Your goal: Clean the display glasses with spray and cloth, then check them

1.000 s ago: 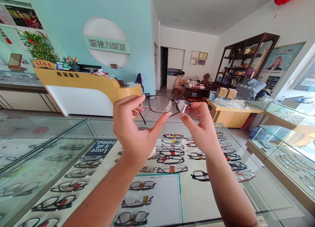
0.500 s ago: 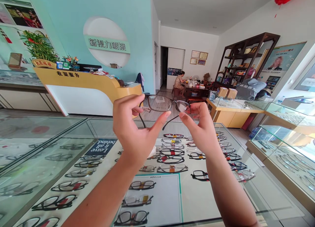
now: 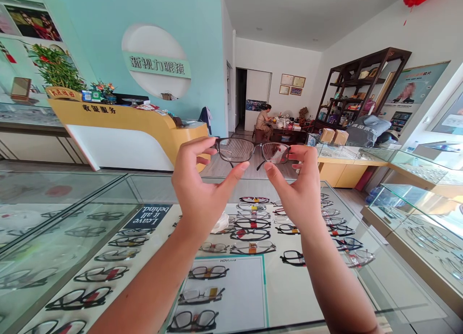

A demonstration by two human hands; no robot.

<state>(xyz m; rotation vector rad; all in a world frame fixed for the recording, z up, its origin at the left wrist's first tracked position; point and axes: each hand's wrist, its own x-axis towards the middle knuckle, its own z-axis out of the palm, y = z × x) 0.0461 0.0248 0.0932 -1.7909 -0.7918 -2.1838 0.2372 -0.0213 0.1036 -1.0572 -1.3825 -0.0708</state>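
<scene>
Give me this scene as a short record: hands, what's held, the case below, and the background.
Left hand: holding the glasses by their left end
Right hand: holding their right end
Glasses: dark rims, clear lenses, raised above the case
Case: glass, showing rows of frames and a dark sign, upside down in this view
Background: yellow counter at left; seated person farther back

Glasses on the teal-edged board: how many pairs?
3, in a column: far pair, middle pair and near pair on the board, not counting the held glasses. The left forearm may hide others.
</scene>
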